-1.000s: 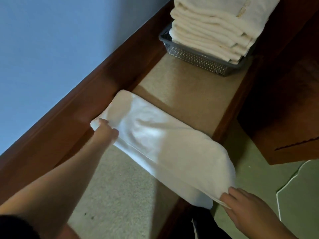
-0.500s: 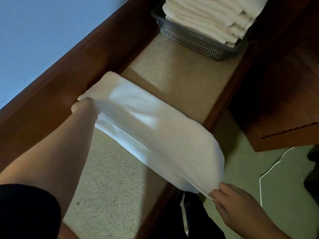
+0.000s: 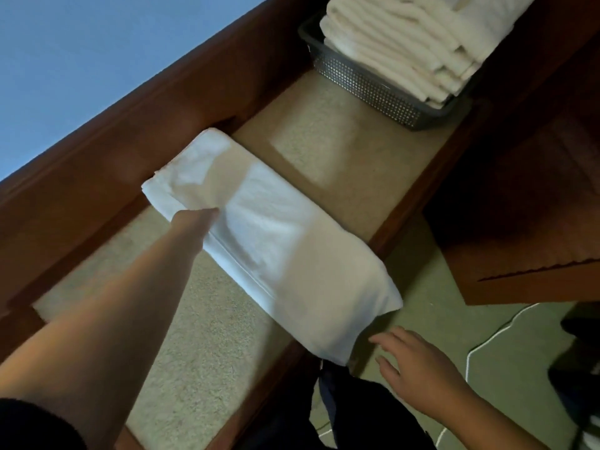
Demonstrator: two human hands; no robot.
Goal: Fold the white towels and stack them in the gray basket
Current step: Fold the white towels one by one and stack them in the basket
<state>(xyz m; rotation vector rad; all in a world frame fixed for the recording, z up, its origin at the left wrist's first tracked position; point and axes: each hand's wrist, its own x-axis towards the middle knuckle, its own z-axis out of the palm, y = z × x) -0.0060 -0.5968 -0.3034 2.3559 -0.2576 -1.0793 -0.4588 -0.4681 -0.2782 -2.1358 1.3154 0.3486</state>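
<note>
Both hands gripped the white towel (image 3: 269,241) half a second ago; now only the left hand (image 3: 198,219) does, its fingers tucked at the towel's near long edge, though the blur hides exactly how they curl. The right hand (image 3: 418,371) has let go of its corner and hangs just beside the towel's end with fingers spread and relaxed, not touching it. That release suggests this lengthwise fold is set and the next fold, end to end, is due. The towel lies as a long strip across the beige countertop (image 3: 341,147), its right end overhanging the wooden edge. Well apart, at the far end, the gray basket (image 3: 367,82) already holds a tall stack of folded towels (image 3: 406,43).
</note>
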